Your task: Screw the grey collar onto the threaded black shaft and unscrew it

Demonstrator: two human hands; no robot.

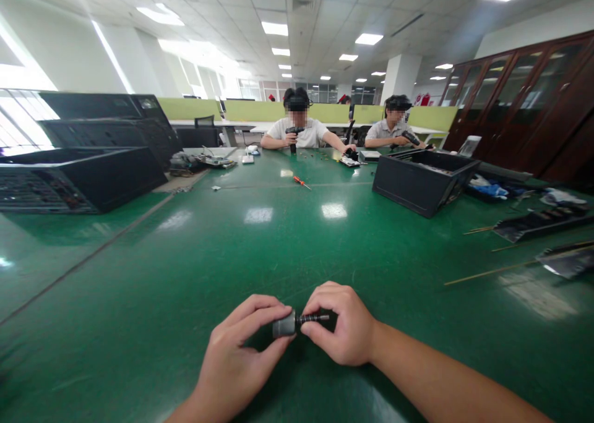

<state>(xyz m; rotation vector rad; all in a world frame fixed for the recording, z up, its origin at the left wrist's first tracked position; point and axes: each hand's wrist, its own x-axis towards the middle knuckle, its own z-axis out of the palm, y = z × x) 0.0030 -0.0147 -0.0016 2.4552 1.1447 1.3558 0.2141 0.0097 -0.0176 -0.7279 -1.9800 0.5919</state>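
My left hand pinches a small grey cylinder, a chuck-like part, between thumb and fingers just above the green table. My right hand is closed on a thin dark bit that sticks out of the cylinder's right end. Both hands meet low in the middle of the view, near the table's front edge.
Black computer cases are stacked at the left. An open black case and loose panels lie at the right. A red-handled screwdriver lies mid-table. Two people sit at the far side holding power drivers. Wooden cabinets line the right wall.
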